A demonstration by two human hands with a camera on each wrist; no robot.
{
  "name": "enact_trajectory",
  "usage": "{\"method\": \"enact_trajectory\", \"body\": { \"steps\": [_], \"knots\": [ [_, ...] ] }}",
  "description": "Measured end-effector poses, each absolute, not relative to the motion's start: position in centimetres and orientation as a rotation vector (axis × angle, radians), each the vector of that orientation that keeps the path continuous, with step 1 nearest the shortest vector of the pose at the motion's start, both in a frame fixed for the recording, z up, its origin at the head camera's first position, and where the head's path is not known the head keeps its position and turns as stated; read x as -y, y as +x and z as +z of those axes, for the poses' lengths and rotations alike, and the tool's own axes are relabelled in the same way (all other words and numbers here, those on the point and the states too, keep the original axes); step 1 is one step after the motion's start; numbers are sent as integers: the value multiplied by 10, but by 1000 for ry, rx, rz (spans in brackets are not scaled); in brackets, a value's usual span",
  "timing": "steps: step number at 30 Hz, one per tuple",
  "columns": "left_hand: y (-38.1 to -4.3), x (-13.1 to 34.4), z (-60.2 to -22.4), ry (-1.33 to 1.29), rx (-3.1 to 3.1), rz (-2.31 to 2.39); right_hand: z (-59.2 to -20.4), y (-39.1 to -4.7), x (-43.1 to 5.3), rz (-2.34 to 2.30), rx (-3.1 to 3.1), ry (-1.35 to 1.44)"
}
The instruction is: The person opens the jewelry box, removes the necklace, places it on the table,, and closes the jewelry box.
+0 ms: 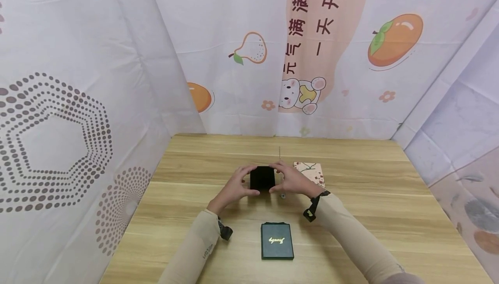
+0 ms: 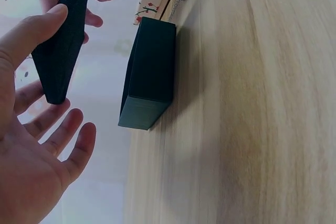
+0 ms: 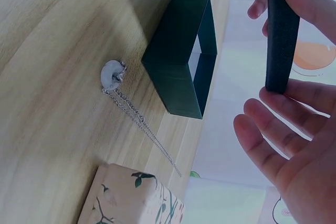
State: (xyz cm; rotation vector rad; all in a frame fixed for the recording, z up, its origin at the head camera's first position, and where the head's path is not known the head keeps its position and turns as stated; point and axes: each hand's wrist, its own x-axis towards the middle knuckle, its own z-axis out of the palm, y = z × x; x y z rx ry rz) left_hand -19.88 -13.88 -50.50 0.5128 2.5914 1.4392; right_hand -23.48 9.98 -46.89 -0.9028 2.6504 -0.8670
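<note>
Between my two hands a thin square black pad [image 1: 262,178], like a jewelry-box insert, is held up off the table. My left hand [image 1: 234,186] pinches one side of it, thumb on the near edge and fingers at the far edge. My right hand [image 1: 294,181] grips the opposite side in the same way. Beneath the pad stands a dark green box [image 3: 173,35], open at the top with a pale inside; the pad and hands cover it in the head view. A silver chain necklace [image 3: 140,121] with a round pale pendant [image 3: 112,74] lies beside the box.
A dark green lid [image 1: 277,241] with gold "Jewelry" lettering lies nearer to me on the wooden table [image 1: 362,214]. A cream floral box [image 1: 312,171] sits behind my right wrist. Printed curtains [image 1: 218,11] hang along the table's back and left side.
</note>
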Motion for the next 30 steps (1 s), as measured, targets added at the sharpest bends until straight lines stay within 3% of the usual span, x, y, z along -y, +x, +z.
{"method": "enact_trajectory", "body": {
  "steps": [30],
  "knots": [
    [-214, 142, -503, 450, -2674, 1319, -471, -249, -100, -904, -2621, -821]
  ]
}}
